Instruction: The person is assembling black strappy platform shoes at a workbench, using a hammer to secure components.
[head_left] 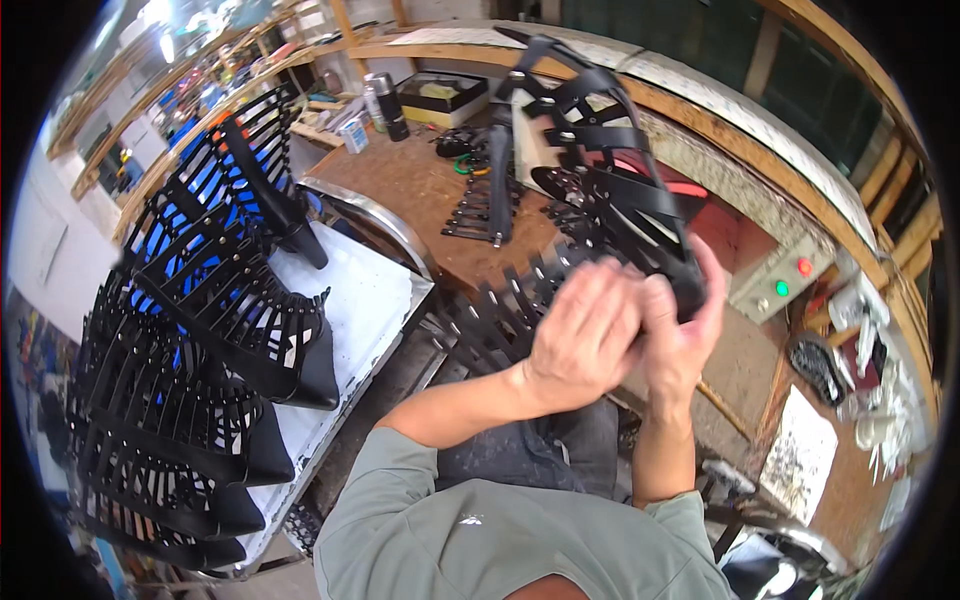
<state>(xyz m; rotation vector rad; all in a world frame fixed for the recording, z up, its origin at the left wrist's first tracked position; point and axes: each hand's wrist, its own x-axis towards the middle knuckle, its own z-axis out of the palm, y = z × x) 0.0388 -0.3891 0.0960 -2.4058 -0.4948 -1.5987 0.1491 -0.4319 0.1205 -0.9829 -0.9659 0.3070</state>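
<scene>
Grasping the lower end of a black strappy upper, the right hand is holding it raised over the right part of the brown bench, while the left hand is curling its blurred fingers beside the right thumb, and whether they are gripping anything I cannot tell. Toward the bench's far left corner, a small white-and-blue carton is showing print too small for reading, and the grey-green shirt is bearing a pale, unclear chest mark. The upper is partly hiding a red-lit machine behind it.
</scene>
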